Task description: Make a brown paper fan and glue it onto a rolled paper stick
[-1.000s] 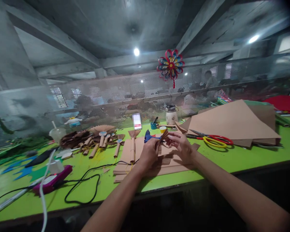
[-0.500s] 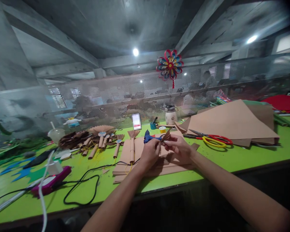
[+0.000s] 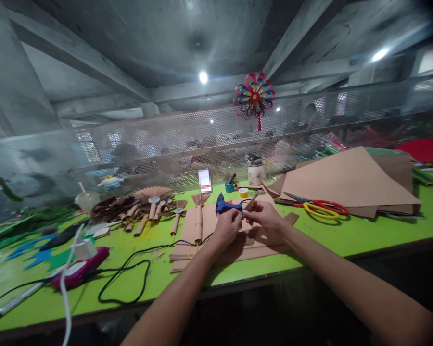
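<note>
Fingertips of both hands meet near the middle of the frame, a little below centre, around a small brown paper piece point(image 3: 251, 203) whose free end shows just above them. The left hand point(image 3: 226, 228) is curled nearly closed, its thumb and forefinger drawn together and seeming to pinch the lower end of the piece, though the exact contact is hidden behind the fingers. The right hand point(image 3: 269, 218) is about half curled, thumb and forefinger closed on the paper from the other side, the remaining fingers bent more loosely. For fine paper work like this, a light pinch at the very tips looks right: squeezing hard would probably crease the paper where no crease is wanted. One hand does best as a steady anchor while the other shapes or presses, with both edges brought level before any firm pressure goes on. Working low over the brown sheets point(image 3: 225, 258) in the lower middle gives the wrists a place to rest. Care is due around the blue glue gun point(image 3: 226, 206), which lies just beyond the left fingertips; its nozzle could be hot, so the knuckles are better angled away from it. The black cord point(image 3: 144, 251) at lower left deserves slack too, since a forearm sweeping that way might snag it. The scissors point(image 3: 321, 210), right of centre, sit safely apart from both hands.
</note>
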A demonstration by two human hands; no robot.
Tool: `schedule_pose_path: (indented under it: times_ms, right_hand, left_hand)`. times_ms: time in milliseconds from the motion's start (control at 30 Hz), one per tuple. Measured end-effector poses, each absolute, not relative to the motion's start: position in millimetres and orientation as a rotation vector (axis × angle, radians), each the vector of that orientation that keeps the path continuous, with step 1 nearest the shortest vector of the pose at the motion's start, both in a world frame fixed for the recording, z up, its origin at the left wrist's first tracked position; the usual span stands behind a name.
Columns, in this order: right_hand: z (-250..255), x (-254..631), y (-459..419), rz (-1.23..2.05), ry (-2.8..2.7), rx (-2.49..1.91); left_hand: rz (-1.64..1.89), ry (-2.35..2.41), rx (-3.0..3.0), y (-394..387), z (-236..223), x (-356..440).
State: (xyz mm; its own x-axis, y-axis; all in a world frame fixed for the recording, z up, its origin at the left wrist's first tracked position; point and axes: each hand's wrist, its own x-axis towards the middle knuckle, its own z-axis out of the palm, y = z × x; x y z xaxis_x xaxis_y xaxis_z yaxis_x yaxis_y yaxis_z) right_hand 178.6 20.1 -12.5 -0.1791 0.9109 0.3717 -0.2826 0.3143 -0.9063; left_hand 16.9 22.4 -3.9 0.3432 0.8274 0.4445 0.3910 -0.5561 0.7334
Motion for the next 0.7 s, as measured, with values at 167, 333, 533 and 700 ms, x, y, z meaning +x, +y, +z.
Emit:
schedule_pose_path:
  times_ms: [167,333,533,700]
  right_hand:
    - [-13,177,19,1.196,-1.381,-0.669]
    - [-15,176,18,1.258,-1.314,-0.713]
    - [-12,176,15,1.28,-1.219,-0.663]
    - [-11,175,16,1.275,-1.217,-0.673]
  left_hand:
    - [1.088,1.024,1.994,24,-6,18]
    - [1.021,0.944,1.935,19,0,19]
    - [0.962,0.871,1.918,16,5,20]
    - [0.957,0.895,1.914,17,-2,20]
